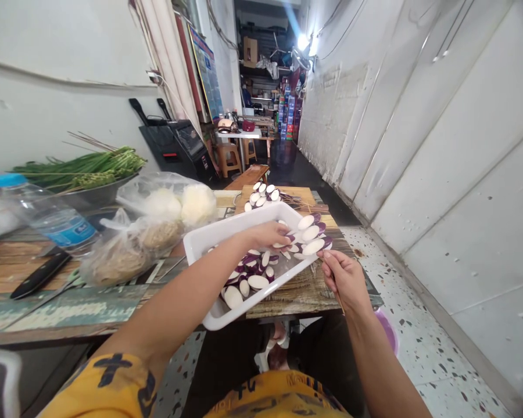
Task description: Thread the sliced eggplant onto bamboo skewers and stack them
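In my right hand (344, 276) a thin wooden skewer (340, 302) is pinched, its lower end slanting down past my wrist. Several white eggplant slices (310, 233) with purple skin are threaded on its upper part, above the tray's right end. My left hand (271, 234) reaches into the white plastic tray (209, 310), fingers closed on an eggplant slice (290, 238), partly hidden. Loose eggplant slices (258, 282) lie heaped in the tray below my left forearm. Behind the tray, filled eggplant skewers (261, 196) rest on a wooden board (303, 193).
To the left are a water bottle (63, 223), a black-handled knife (39, 276), bagged food (117, 255) and a bowl of skewered greens (82, 168). A white wall (440, 145) runs along the right. A purple basin (387, 331) sits on the floor beside the table.
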The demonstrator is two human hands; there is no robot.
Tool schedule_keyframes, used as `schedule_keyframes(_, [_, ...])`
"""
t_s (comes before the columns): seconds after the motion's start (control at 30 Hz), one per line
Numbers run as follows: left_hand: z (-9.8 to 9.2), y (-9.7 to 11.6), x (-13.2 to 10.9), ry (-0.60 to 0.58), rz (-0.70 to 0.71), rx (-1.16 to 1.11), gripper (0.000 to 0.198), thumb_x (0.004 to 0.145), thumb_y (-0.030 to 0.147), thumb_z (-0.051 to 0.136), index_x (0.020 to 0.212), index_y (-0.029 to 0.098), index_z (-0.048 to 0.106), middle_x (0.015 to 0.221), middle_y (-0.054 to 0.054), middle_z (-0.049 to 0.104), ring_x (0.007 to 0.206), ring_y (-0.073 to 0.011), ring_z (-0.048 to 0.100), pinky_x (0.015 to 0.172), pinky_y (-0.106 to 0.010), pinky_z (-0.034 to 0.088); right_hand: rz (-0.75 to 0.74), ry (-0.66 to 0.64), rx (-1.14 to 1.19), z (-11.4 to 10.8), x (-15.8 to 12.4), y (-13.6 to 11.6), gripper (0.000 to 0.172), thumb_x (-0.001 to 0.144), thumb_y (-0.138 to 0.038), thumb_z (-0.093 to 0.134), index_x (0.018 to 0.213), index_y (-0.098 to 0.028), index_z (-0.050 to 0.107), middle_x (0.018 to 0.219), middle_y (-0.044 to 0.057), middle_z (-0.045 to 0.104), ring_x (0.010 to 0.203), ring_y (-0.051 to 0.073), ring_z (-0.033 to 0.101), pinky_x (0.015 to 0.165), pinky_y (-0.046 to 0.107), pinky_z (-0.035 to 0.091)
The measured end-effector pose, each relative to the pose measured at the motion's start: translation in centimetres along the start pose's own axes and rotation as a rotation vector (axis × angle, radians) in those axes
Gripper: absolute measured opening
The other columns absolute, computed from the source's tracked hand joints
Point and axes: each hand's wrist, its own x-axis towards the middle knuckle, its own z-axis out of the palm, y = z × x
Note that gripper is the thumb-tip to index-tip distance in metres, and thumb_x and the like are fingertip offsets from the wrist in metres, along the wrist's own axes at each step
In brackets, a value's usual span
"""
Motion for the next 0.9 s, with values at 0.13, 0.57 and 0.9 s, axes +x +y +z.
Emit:
schedule_keyframes(0.13, [-0.8, 0.1, 0.2, 0.042, -0.079, -0.276, 0.029, 0.06, 0.012, 0.069, 0.087, 0.016, 0.059, 0.078, -0.005, 0.064, 0.074, -0.0186, 0.063, 0.065, -0.029, 0.048, 0.005, -0.003, 0.005, -0.1, -0.2, 0.0, 0.026, 0.075, -0.038, 0.061, 0.083, -0.013, 0.061, 0.047, -0.008, 0.043, 0.029, 0.0, 0.028, 0.03, 0.015, 0.013])
schedule_keyframes(0.57, [-1.5, -0.9, 1.3, 0.361, 0.041, -0.08, 0.022, 0.061, 0.025, 0.072, 0.071, 0.012, 0.057, 0.064, -0.003, 0.06, 0.057, -0.0112, 0.054, 0.055, -0.023, 0.042, 0.026, -0.013, 0.027, -0.2, -0.4, 0.1, 0.024, 0.075, -0.037, 0.061, 0.082, -0.014, 0.061, 0.047, -0.008, 0.043, 0.029, -0.001, 0.028, 0.03, 0.015, 0.013])
schedule_keyframes(0.9, [-1.3, -1.0, 1.8, 0.425, 0.13, -0.204, 0.04, 0.05, 0.014, 0.076, 0.081, 0.017, 0.051, 0.067, 0.001, 0.058, 0.06, -0.0127, 0.057, 0.054, -0.024, 0.045, 0.027, -0.02, 0.009, -0.2, -0.5, 0.1, 0.024, 0.076, -0.038, 0.06, 0.081, -0.014, 0.06, 0.048, -0.008, 0.043, 0.029, 0.0, 0.027, 0.031, 0.016, 0.012])
